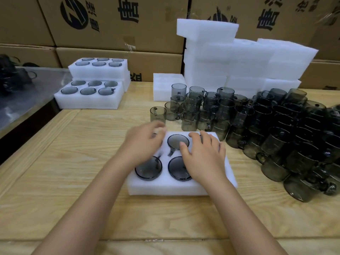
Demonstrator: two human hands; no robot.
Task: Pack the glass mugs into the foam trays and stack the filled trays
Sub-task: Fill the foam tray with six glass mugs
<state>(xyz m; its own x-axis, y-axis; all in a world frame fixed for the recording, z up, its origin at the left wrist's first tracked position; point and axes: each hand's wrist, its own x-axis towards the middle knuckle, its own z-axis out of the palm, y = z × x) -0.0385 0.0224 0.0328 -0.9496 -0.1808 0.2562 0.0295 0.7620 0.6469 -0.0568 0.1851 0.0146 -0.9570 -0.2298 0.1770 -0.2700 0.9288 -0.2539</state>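
Desk (73, 181): pale wood
Right hand (204, 159): lay flat on foam tray (165, 188)
Left hand (143, 144): blurry, couldn't tell
Room: cardboard boxes (114, 24) behind

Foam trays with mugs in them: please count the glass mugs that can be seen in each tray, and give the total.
Front tray: 3 mugs showing; the left hand and right hand cover the rest
Near left tray: 6 mugs
Upper left tray: 6 mugs
Total: 15 mugs seen
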